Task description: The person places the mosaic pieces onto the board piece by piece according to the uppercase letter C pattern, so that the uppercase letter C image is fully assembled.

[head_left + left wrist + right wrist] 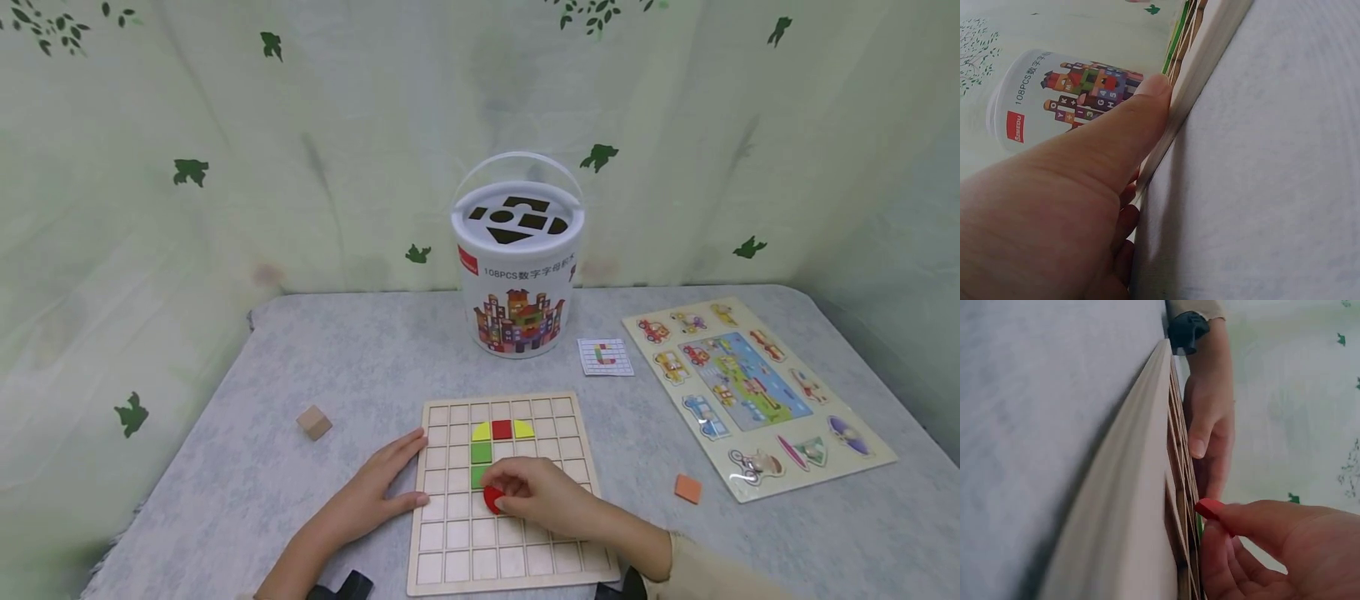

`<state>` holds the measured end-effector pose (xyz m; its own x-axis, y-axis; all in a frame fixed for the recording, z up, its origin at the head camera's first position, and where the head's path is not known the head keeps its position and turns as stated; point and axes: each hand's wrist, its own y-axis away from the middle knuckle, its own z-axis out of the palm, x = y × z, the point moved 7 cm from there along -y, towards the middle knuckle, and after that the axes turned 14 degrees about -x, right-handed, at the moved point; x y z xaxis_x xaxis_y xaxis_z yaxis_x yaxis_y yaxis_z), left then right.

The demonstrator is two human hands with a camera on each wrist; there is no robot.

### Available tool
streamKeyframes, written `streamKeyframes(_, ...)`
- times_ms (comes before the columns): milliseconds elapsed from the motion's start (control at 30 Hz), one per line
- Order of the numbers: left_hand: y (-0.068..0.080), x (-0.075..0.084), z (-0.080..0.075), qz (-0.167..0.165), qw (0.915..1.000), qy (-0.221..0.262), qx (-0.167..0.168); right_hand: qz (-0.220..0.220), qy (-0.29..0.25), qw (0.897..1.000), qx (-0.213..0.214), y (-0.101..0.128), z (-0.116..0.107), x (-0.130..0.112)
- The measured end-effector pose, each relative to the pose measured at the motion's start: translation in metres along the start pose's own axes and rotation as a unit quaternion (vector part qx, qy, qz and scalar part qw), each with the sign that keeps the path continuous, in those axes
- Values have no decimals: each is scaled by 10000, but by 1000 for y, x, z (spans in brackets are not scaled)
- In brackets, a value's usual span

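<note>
A wooden grid board [438, 567] lies flat on the table. Two yellow curved pieces [481, 432] flank a red square [501, 429] in one of its upper rows, and two green squares [481, 452] run down below the left one. My right hand [547, 496] pinches a red piece with a curved edge [492, 499] between thumb and fingers, close over the grid just under the lower green square. Along the board's left edge rests my left hand [375, 487], fingers extended, its thumb [1147, 94] touching the board's side in the left wrist view.
Behind the board stands a white lidded bucket [517, 275], with a small pattern card [606, 357] beside it. A picture puzzle board [757, 400] lies at the right, near an orange square [687, 489]. A plain wooden block [313, 422] sits at the left.
</note>
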<state>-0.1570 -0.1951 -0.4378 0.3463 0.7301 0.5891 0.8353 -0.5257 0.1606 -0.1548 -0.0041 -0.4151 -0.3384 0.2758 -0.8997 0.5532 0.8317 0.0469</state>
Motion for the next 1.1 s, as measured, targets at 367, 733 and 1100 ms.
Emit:
streamKeyframes(367, 0, 2, -1, 103, 9999, -25, 24, -315, 1504, 9881, -8, -5, 8, 1)
streamKeyframes(733, -1, 1, -1, 120, 9999, -6, 11, -399, 1885, 9812, 113, -4, 11, -4)
streamKeyframes(1100, -1, 1, 0, 174, 9998, 47, 9, -62, 1868, 9821, -251, -4, 9, -2)
